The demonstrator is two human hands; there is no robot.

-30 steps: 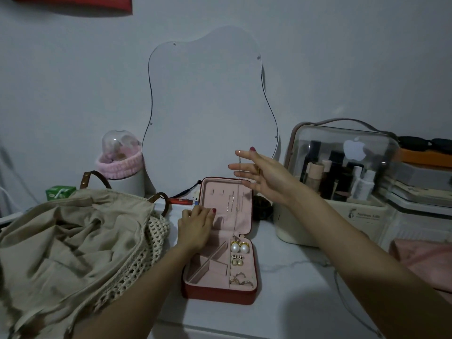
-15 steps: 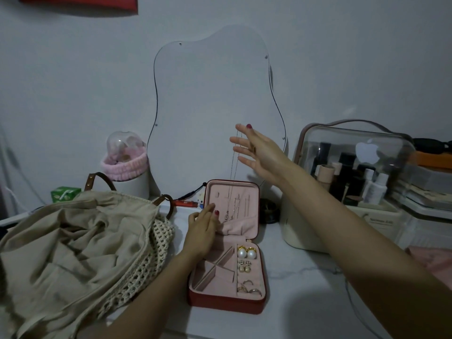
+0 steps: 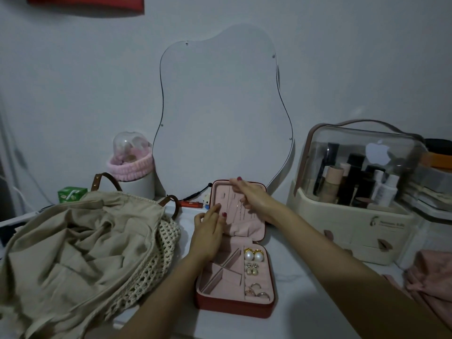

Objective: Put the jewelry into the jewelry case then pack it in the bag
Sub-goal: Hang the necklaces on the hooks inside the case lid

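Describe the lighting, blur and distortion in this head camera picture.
Head view: dim, flat, bluish light, so the wall looks grey; soft shadows lie on the tabletop beside the jewelry case. Wide-angle stretch enlarges both forearms near the bottom edge. The right hand is slightly smeared, and the fine chain at the lid is barely resolved. The clear cosmetics box shows faint glare.
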